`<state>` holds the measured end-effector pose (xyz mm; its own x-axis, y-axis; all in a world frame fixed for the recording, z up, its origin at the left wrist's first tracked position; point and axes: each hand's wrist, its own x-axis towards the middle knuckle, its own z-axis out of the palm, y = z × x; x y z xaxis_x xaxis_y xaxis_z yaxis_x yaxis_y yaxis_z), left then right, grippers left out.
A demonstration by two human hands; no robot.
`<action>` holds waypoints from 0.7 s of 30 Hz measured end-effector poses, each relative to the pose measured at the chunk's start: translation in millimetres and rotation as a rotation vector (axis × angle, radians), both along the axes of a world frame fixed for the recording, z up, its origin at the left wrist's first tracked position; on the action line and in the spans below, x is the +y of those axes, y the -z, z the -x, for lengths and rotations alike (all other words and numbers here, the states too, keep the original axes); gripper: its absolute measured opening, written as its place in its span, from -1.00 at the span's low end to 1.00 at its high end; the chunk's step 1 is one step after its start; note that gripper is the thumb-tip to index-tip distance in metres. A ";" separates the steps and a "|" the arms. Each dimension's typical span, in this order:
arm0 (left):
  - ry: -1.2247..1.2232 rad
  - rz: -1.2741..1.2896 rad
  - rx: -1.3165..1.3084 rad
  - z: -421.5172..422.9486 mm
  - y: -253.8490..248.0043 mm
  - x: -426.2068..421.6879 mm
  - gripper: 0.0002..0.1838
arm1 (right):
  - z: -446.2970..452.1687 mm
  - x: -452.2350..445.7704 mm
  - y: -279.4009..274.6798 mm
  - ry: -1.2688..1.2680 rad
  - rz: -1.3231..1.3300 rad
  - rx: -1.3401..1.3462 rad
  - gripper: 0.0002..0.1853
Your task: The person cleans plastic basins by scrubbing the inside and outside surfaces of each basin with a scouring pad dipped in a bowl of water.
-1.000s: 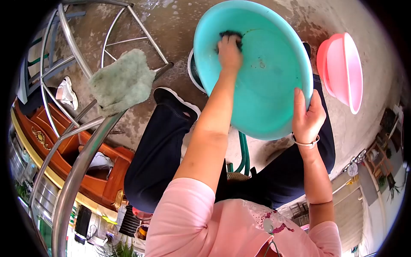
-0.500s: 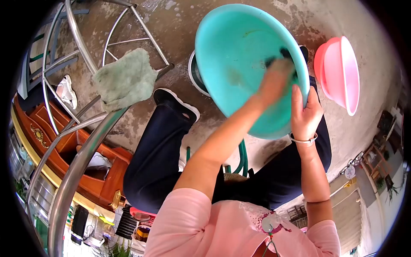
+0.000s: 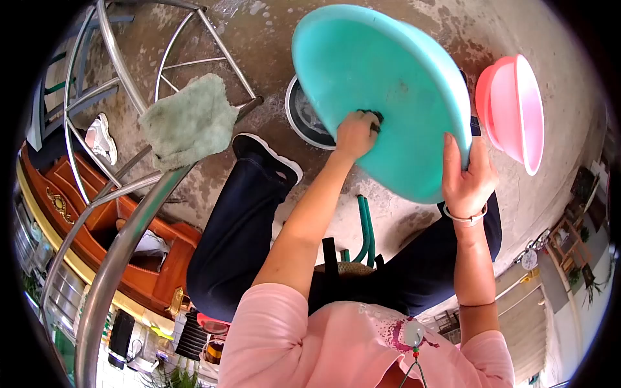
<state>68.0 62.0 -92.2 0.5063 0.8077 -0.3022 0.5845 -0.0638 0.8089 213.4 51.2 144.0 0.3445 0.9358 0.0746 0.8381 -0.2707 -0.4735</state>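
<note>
Scrubbing, apparently under way and unfinished: one turquoise plastic basin (image 3: 404, 139), held tilted above the concrete floor (image 3: 265, 64); right hand (image 3: 468, 184) gripping its rim; left hand (image 3: 354, 137) clasping one dark scrubber (image 3: 376, 118) at the inner surface; faint grey smudge (image 3: 403, 85) left inside.

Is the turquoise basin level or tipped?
Tipped: the turquoise basin shows as a slanted oval, held at one edge by the right hand.
</note>
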 end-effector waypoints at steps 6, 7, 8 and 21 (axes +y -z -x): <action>-0.332 -0.199 0.333 51.6 18.9 22.6 -0.72 | 1.3 2.6 -7.6 -0.022 -0.006 -0.011 -0.73; -0.258 -0.104 0.463 58.5 38.4 20.5 -0.70 | 1.0 1.0 -10.1 -0.108 0.035 -0.078 -0.73; -0.199 -0.014 0.482 62.7 62.3 13.2 -0.65 | 4.5 3.1 -11.1 -0.134 0.012 -0.042 -0.72; -0.157 0.262 0.583 41.5 -4.3 43.2 -0.66 | -1.2 3.0 -3.6 0.020 -0.030 0.090 -0.74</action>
<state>26.5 105.1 -88.0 0.0826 0.7208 -0.6882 0.9178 0.2141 0.3343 214.7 54.2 147.5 0.3693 0.9266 0.0705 0.7867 -0.2713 -0.5545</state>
